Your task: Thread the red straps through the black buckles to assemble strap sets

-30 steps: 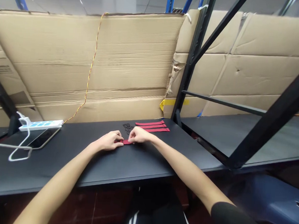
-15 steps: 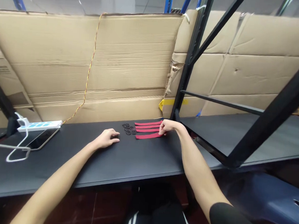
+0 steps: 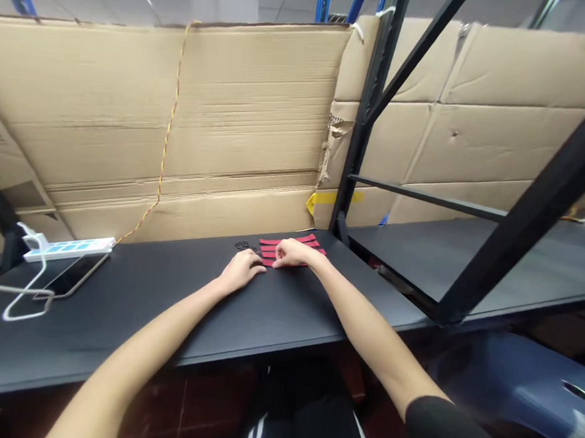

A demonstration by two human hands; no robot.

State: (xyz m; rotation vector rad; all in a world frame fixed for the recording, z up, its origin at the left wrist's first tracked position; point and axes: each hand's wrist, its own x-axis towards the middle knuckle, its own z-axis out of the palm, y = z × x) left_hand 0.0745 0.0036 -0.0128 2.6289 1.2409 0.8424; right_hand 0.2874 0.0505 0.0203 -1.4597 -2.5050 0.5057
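Observation:
Several red fabric straps (image 3: 291, 241) lie roughly parallel at the back of the black table. My right hand (image 3: 293, 253) reaches over them, its fingers pinched together on the nearest red strap close to its left end. That hand covers the middle of the straps. My left hand (image 3: 241, 270) rests on the table just left of the same strap end, thumb and fingers slightly apart, with nothing visible in it. Beyond the left hand is a group of small black buckles (image 3: 241, 245), partly hidden by its fingers.
A white power strip (image 3: 70, 249) with a plugged-in white cable (image 3: 22, 315) stands at the left, beside a dark phone-like device (image 3: 75, 276). Cardboard panels (image 3: 243, 129) rise behind the table (image 3: 275, 318). A black metal frame (image 3: 360, 144) borders the right side.
My right hand has moved left along the straps toward the left end of the nearest one. My left hand has moved right and up, closer to the strap and buckles.

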